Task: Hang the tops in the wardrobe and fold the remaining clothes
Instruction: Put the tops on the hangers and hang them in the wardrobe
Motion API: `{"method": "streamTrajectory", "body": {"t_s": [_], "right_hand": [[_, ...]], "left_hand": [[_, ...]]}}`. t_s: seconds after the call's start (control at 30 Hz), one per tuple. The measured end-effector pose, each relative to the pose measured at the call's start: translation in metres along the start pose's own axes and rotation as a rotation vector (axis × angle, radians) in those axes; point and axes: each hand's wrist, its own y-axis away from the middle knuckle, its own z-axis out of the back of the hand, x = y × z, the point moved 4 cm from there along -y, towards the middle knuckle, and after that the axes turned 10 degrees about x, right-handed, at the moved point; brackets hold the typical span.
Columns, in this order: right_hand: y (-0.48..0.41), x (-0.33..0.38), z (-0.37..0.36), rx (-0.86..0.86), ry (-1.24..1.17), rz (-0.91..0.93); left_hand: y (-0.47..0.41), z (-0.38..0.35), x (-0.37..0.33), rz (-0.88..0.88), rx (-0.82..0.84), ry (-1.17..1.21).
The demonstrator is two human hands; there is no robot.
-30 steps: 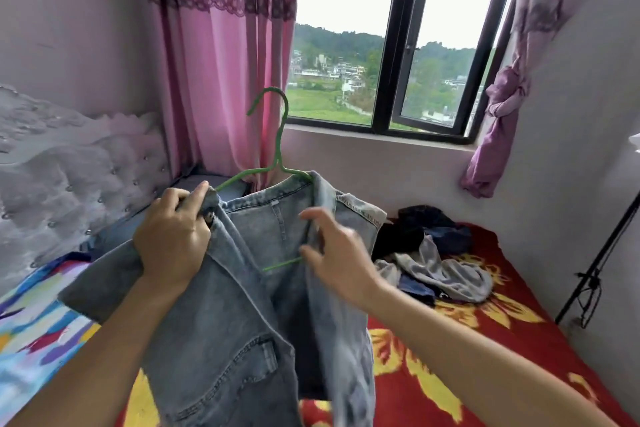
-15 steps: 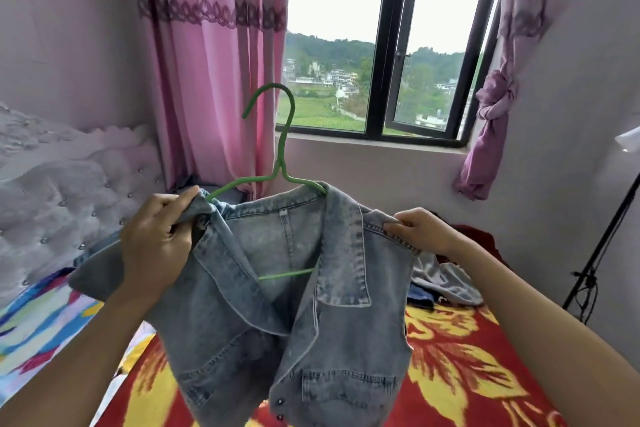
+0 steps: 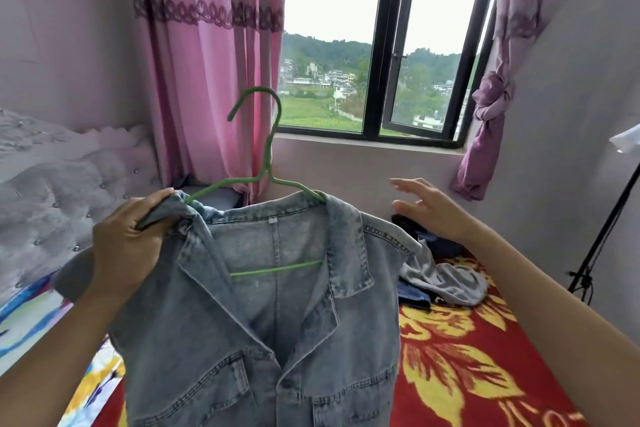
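Note:
A light blue denim jacket (image 3: pixel 277 315) hangs on a green wire hanger (image 3: pixel 266 149), held up in front of me over the bed. My left hand (image 3: pixel 128 239) grips the jacket's left shoulder together with the hanger's arm. My right hand (image 3: pixel 429 208) hovers just off the jacket's right shoulder, fingers spread, touching nothing. Behind the jacket a pile of remaining clothes (image 3: pixel 443 274), grey and dark pieces, lies on the red flowered bedspread (image 3: pixel 478 364).
A grey tufted headboard (image 3: pixel 52 191) stands at the left, pink curtains (image 3: pixel 207 62) and an open window (image 3: pixel 408 55) ahead. A black tripod stand (image 3: pixel 602 239) leans by the right wall. A multicoloured sheet (image 3: pixel 27 322) covers the bed's left side.
My right hand pulled the jacket's right shoulder over the hanger, then let go and drew away to the right. The jacket now sits square on the hanger; my left hand kept its grip.

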Motion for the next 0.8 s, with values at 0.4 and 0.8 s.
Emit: {"method": "streamTrajectory", "body": {"t_s": [0.4,0.8], "right_hand": [[-0.027,0.063,-0.066,0.134,-0.265,0.043],[-0.047,0.085,-0.055,-0.059,-0.589,0.089]], "left_hand": [[-0.002,0.007,-0.007,0.103,-0.022,0.051],[0.047,0.06,0.036,-0.028,0.328,-0.609]]}}
